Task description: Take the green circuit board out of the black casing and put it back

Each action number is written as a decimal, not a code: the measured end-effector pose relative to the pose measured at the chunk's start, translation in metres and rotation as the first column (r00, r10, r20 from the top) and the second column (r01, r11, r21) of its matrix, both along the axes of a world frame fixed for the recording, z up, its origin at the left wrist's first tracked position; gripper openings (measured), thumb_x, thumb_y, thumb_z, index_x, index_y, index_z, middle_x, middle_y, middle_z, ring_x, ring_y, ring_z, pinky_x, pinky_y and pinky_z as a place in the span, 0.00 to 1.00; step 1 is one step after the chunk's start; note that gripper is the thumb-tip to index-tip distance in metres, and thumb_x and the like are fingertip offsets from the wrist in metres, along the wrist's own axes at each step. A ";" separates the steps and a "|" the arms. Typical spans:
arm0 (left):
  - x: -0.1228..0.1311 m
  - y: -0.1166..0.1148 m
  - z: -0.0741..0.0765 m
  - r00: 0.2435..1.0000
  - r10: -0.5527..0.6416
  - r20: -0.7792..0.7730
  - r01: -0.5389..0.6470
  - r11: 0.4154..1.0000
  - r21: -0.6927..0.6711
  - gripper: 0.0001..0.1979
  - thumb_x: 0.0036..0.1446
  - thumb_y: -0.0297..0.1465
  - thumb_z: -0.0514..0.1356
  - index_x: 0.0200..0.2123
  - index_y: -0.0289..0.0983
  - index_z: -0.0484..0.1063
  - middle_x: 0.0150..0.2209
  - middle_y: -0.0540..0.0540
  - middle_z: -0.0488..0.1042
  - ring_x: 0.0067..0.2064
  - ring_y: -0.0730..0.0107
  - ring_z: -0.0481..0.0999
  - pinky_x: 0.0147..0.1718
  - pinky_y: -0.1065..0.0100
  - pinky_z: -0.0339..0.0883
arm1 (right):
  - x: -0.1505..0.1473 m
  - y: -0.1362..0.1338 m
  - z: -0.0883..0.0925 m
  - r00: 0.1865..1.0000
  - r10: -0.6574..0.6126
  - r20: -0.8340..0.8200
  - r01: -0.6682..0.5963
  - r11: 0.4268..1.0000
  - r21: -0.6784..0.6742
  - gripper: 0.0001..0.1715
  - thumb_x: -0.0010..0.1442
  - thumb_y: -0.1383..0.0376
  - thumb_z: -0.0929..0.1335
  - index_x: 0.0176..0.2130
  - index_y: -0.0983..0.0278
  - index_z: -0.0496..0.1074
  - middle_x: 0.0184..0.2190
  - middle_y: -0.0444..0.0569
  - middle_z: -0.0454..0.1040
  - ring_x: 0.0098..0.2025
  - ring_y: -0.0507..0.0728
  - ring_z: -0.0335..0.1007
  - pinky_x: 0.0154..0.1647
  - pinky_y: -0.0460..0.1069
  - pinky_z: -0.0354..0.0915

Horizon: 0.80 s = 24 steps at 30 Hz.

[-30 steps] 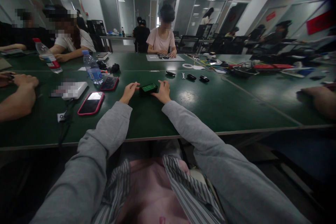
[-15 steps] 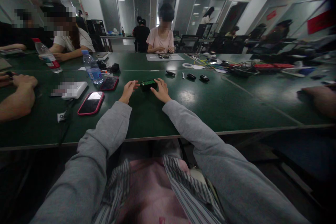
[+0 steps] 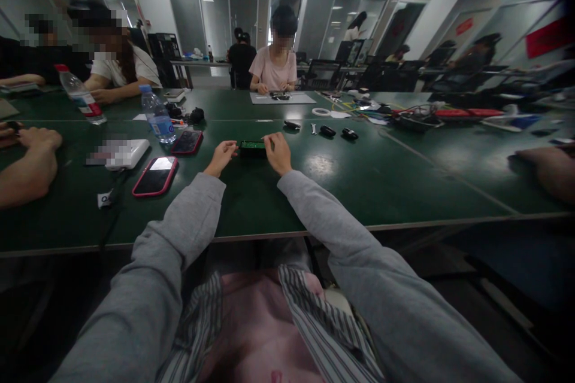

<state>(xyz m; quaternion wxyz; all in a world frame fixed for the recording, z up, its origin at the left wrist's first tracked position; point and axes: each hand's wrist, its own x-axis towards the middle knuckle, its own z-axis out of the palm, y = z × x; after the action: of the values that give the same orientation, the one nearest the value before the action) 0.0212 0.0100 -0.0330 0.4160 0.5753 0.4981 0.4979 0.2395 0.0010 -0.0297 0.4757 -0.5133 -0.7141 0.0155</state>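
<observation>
A black rectangular case with a green circuit board (image 3: 253, 146) in its top lies on the table between my hands. At its left end, my left hand (image 3: 221, 158) has its fingers drawn together near the fingertips; whatever they may pinch is too small to name. My right hand (image 3: 279, 153) is at the right end, thumb and fingers brought together above the board's corner. Whether something small sits in that pinch cannot be made out.
Two phones (image 3: 155, 176) (image 3: 187, 142), a white device (image 3: 130, 154) and a water bottle (image 3: 158, 115) stand to the left. Small black parts (image 3: 327, 131) lie beyond my right hand. Cables (image 3: 377, 109) clutter the back right. A co-worker's arm (image 3: 31, 161) rests at far left.
My right hand's fingers, spread along the case before, have drawn together at its right end. The case has turned to lie straighter. My left hand's fingers have closed a little.
</observation>
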 end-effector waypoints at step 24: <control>-0.002 0.010 -0.016 0.996 -0.062 0.058 0.058 0.995 0.083 0.19 0.60 0.33 0.63 0.53 0.38 0.67 0.41 0.43 0.76 0.31 0.74 0.78 0.35 0.68 0.73 | -0.017 -0.003 -0.017 0.924 0.327 0.197 -0.298 0.941 -0.163 0.36 0.50 0.73 0.70 0.58 0.65 0.63 0.53 0.56 0.64 0.58 0.62 0.62 0.62 0.58 0.62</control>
<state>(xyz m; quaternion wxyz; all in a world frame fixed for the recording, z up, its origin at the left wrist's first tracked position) 0.0191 0.0197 -0.0493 0.4221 0.5909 0.4472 0.5222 0.2222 -0.0015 -0.0470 0.3503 -0.4211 -0.8328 0.0805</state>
